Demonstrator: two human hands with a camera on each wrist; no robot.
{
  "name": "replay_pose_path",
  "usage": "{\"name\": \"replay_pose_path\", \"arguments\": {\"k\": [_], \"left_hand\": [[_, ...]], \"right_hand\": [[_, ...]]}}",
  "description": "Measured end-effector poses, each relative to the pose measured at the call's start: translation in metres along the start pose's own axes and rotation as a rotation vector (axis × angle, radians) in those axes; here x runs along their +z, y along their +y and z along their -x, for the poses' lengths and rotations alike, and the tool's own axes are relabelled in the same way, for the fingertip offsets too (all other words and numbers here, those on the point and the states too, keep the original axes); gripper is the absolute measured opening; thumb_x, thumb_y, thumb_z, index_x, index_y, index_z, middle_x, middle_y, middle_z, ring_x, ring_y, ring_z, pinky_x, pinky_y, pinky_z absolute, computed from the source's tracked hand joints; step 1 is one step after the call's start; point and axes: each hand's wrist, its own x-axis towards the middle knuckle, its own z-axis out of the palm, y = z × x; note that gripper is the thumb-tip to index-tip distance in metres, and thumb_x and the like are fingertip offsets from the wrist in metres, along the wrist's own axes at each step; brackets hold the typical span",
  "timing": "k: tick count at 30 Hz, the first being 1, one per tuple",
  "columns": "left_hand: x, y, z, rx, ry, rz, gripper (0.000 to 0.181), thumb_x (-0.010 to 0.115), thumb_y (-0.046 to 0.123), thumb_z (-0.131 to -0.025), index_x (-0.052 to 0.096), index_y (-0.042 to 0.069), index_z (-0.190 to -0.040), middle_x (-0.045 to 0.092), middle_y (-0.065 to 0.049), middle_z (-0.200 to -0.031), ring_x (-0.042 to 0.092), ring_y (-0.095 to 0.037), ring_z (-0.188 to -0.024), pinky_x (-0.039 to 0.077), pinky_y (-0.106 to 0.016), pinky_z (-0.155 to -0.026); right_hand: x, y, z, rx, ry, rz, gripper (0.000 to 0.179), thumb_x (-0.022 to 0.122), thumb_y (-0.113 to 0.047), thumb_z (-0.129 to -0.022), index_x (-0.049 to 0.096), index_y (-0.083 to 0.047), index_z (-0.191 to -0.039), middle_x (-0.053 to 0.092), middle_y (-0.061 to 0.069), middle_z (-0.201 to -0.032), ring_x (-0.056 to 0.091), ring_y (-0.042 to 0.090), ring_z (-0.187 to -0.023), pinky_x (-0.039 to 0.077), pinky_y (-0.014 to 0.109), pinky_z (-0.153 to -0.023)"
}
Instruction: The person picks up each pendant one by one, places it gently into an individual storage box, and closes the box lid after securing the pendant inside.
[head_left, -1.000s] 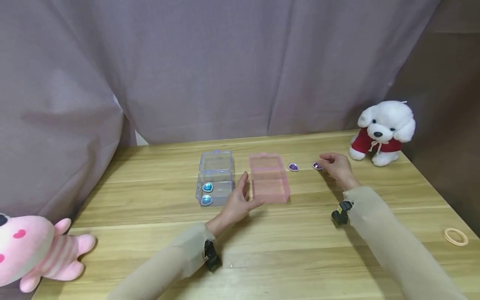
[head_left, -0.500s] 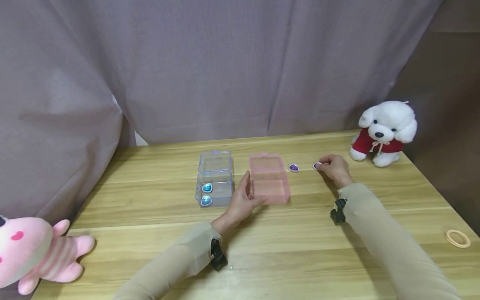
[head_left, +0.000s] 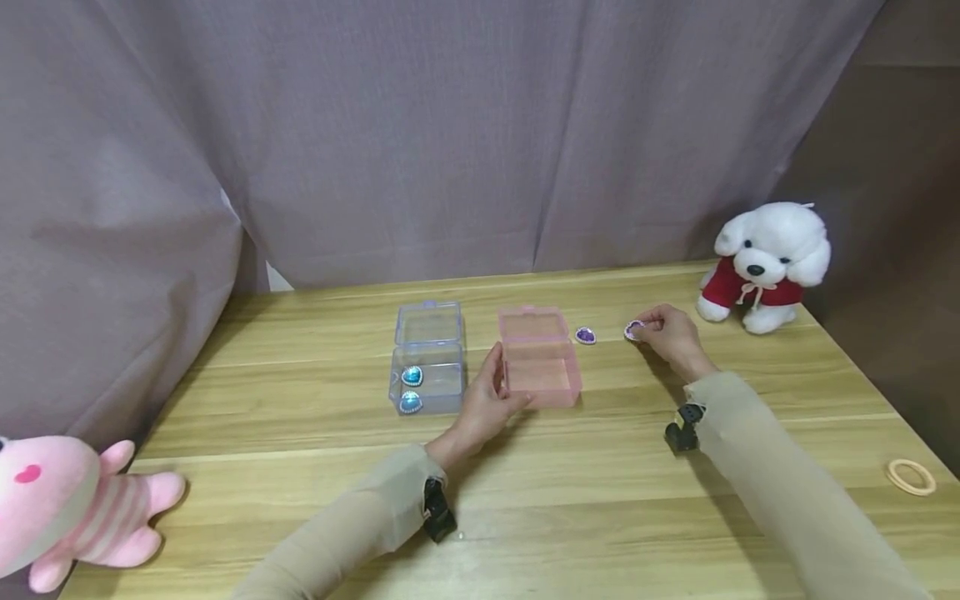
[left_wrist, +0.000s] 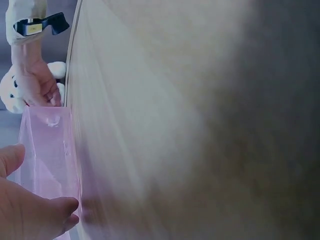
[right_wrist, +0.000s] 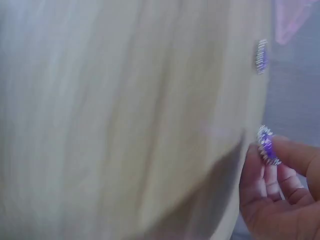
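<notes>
My right hand [head_left: 673, 335] pinches a purple gem [right_wrist: 268, 145] with a beaded silver rim between thumb and fingers. In the right wrist view the gem stands tilted on edge. A second purple gem [head_left: 586, 336] lies on the table, just right of the pink clear box [head_left: 542, 367]. That box has its lid swung back and nothing shows inside. At its near left corner is my left hand [head_left: 482, 408], thumb along the front wall and straight fingers by the left side. Left of this hand stands an open bluish clear box [head_left: 442, 379] with two blue gems [head_left: 412, 376] in it.
A white plush dog [head_left: 772, 262] in a red top sits at the back right. A pink striped plush toy [head_left: 97, 508] lies at the left edge. A wooden ring [head_left: 911, 477] rests near the right edge. Grey curtain [head_left: 450, 142] hangs behind the wooden table [head_left: 585, 517].
My right fingers have closed on the purple gem and tipped it up. My left hand has shifted slightly right, closer against the pink box's corner.
</notes>
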Motion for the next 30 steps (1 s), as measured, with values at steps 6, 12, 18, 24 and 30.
{"name": "replay_pose_path", "arguments": {"k": [6,12,18,24,30], "left_hand": [[-0.001,0.002,0.0,0.02,-0.004,0.025,0.091,0.061,-0.015,-0.078,0.007,-0.001,-0.149,0.022,-0.024,-0.152,0.028,-0.035,-0.138,0.031,-0.044,-0.112],[-0.001,0.001,-0.001,0.019,-0.004,0.02,0.089,0.062,-0.013,-0.079,0.008,-0.002,-0.149,0.02,-0.023,-0.153,0.024,-0.035,-0.14,0.029,-0.043,-0.113],[-0.001,0.001,0.001,0.004,0.007,-0.052,0.088,0.065,-0.006,-0.08,0.01,-0.001,-0.149,0.016,-0.021,-0.154,0.022,-0.034,-0.141,0.027,-0.042,-0.114],[-0.002,0.001,0.002,0.006,0.012,-0.077,0.088,0.067,-0.002,-0.081,0.011,0.0,-0.149,0.018,-0.021,-0.154,0.025,-0.033,-0.14,0.029,-0.042,-0.113],[-0.002,0.001,0.002,0.014,0.008,-0.087,0.088,0.068,0.0,-0.082,0.01,0.0,-0.149,0.025,-0.023,-0.151,0.029,-0.031,-0.138,0.032,-0.039,-0.112]], "right_hand": [[0.011,-0.038,0.007,-0.016,-0.233,-0.355,0.031,0.059,-0.002,-0.09,0.045,0.015,-0.113,0.062,-0.011,-0.077,0.061,-0.001,-0.071,0.057,0.016,-0.07],[0.042,-0.074,0.016,-0.098,-0.469,-0.311,0.03,0.061,0.0,-0.088,0.05,0.015,-0.111,0.066,-0.005,-0.083,0.065,0.007,-0.077,0.058,0.025,-0.076],[0.067,-0.085,0.024,-0.112,-0.583,-0.24,0.026,0.06,0.005,-0.086,0.052,0.016,-0.108,0.065,0.007,-0.087,0.065,0.013,-0.075,0.059,0.03,-0.076],[0.082,-0.089,0.029,-0.174,-0.628,-0.173,0.019,0.06,0.01,-0.083,0.055,0.015,-0.102,0.065,0.015,-0.084,0.062,0.013,-0.069,0.06,0.028,-0.068],[0.091,-0.09,0.032,-0.185,-0.682,-0.11,0.016,0.06,0.009,-0.083,0.057,0.015,-0.098,0.065,0.015,-0.08,0.059,0.01,-0.065,0.057,0.02,-0.061]]}}
